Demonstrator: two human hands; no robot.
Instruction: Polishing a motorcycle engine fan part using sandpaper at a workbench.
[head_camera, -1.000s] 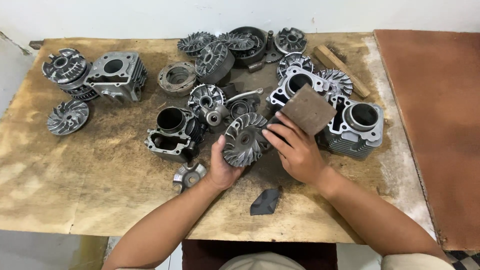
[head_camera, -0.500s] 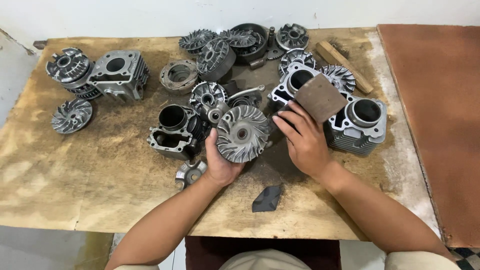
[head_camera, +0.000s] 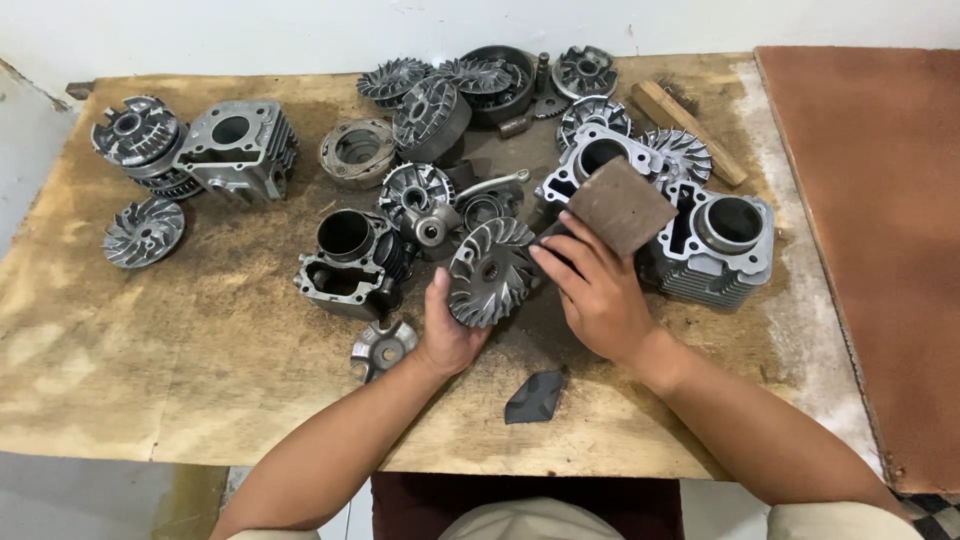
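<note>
Left hand (head_camera: 452, 335) clenched round the lower edge of a finned metal disc (head_camera: 490, 272), thumb on the near left rim, fingers hidden behind it. Disc held tilted, fins facing up toward the camera, just above the wooden table (head_camera: 200, 350). Right hand (head_camera: 598, 295) grasps a brown sanding sheet (head_camera: 621, 206), fingers spread under its near edge, sheet standing up past the fingertips; thumb side touches the disc's right rim.

Far left of the grips: a stacked finned part (head_camera: 135, 140) and a loose fan disc (head_camera: 144, 232), well apart. Nearer, a grey cylinder block (head_camera: 240, 148). Just left of the held disc, a dark cylinder block (head_camera: 350, 262), nearly touching it. Below-left of the left hand, a small round plate (head_camera: 382, 346), close beside the wrist. Behind the disc, a cluster of round finned parts (head_camera: 425, 110), crowded. Between the two forearms, a dark scrap (head_camera: 534, 396), lying flat. Behind the sheet, a cylinder block (head_camera: 600, 160), partly hidden by it. Right of the right hand, a big finned cylinder (head_camera: 720, 245), near the knuckles. Beyond that, a wooden stick (head_camera: 690, 120), then a brown board (head_camera: 870, 250).

Both forearms come in from the bottom edge, bare, converging toward the middle; left wrist bent up, right palm down.
</note>
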